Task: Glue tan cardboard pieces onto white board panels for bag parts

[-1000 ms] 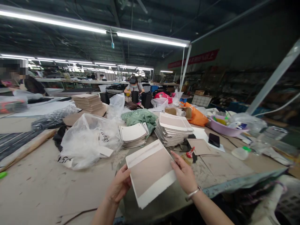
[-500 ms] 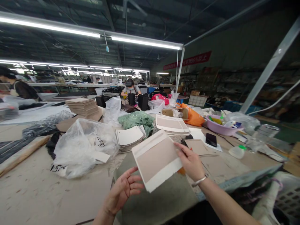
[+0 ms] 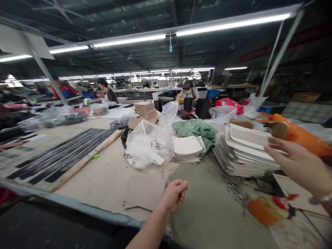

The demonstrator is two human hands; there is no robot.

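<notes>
My left hand (image 3: 175,193) hovers low over the grey table mat (image 3: 207,214), its fingers curled into a loose fist with nothing in them. My right hand (image 3: 298,165), blurred by motion, reaches from the right with fingers stretched out, their tips at the top of a tall stack of beige-and-white cards (image 3: 243,155). The uppermost card (image 3: 249,135) lies on that stack, beside my fingertips. A smaller stack of white cards (image 3: 187,148) sits to the left of it.
A white plastic bag (image 3: 145,143) and green cloth (image 3: 195,128) lie behind the stacks. Scissors (image 3: 234,190) and an orange glue bottle (image 3: 264,209) lie near my right wrist. A board with black strips (image 3: 62,155) is at left. Other people work at far tables.
The view has swung left. My right hand carried the beige-and-white card to the tall stack; my left hand let go of it and curled shut.
</notes>
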